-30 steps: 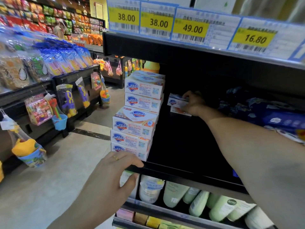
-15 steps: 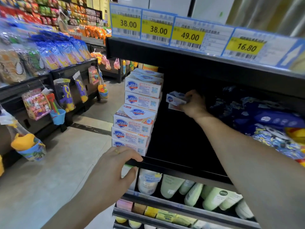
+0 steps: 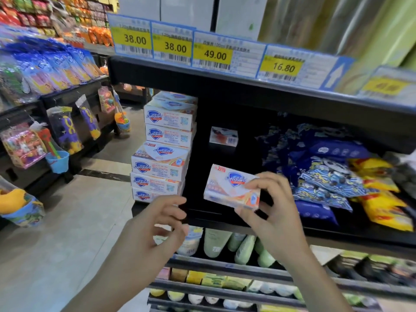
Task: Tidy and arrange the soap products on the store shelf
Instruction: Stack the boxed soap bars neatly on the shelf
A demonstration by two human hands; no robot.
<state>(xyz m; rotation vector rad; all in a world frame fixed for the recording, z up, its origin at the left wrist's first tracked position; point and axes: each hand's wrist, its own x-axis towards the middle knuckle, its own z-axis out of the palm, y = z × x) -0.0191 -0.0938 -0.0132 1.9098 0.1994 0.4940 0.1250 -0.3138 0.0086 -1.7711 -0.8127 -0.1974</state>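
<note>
My right hand (image 3: 272, 208) grips a white and orange soap box (image 3: 229, 188) by its right end, holding it in front of the black shelf (image 3: 211, 218). My left hand (image 3: 155, 224) hovers just left of the box with fingers loosely curled, holding nothing. A stack of several white soap boxes (image 3: 164, 149) stands at the shelf's left end. One small soap box (image 3: 223, 136) remains deep at the back of the shelf.
Blue and yellow snack-like packets (image 3: 333, 176) fill the shelf's right side. Yellow price tags (image 3: 213, 55) line the shelf above. Green tubes (image 3: 243, 246) and small soaps sit on lower shelves. Hanging toys (image 3: 56, 140) line the aisle at left.
My right hand has drawn back from the shelf's rear, bringing a soap box out to the front. My left hand has left the shelf edge and risen toward the box.
</note>
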